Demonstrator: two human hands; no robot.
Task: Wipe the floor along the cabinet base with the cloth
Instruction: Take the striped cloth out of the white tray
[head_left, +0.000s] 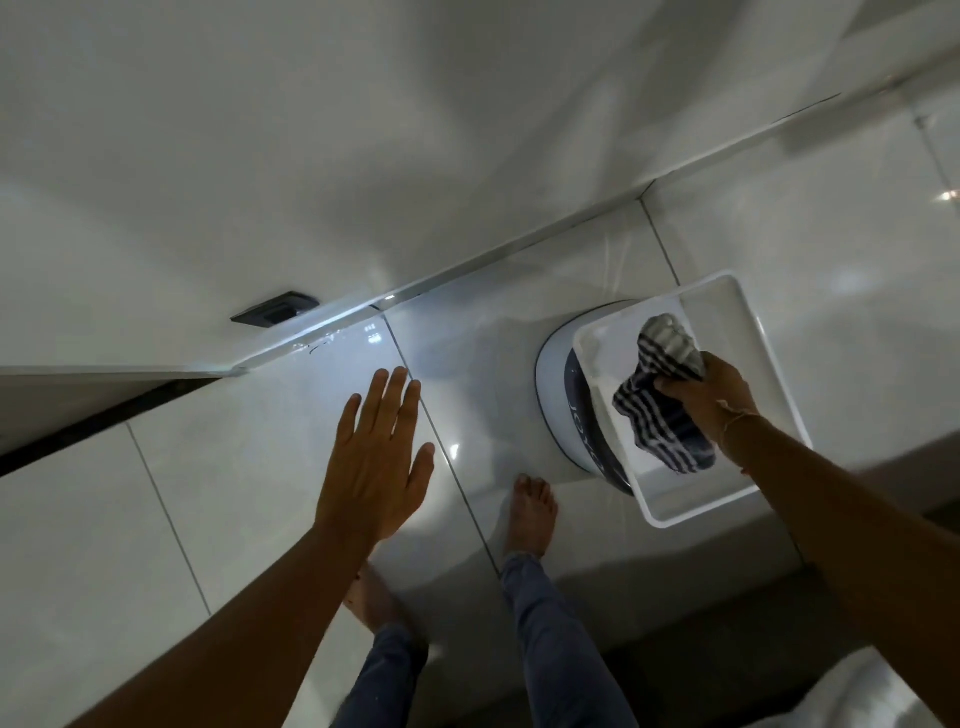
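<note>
My right hand (711, 395) grips a dark-and-white striped cloth (660, 395) inside a white rectangular tub (748, 332) at the right. The cloth hangs bunched from my fingers, partly resting in the tub. My left hand (379, 457) hovers flat and empty, fingers spread, over the glossy white floor tiles (249, 457). The white cabinet front (260, 156) fills the upper view, and its base meets the floor along a bright strip (467, 265) that runs diagonally.
The tub sits over a round white-and-dark device (566, 395) on the floor. My bare feet (530, 514) stand on the tiles below the hands. A dark recessed handle (275, 309) is on the cabinet. A dark gap (104, 415) runs under a unit at left.
</note>
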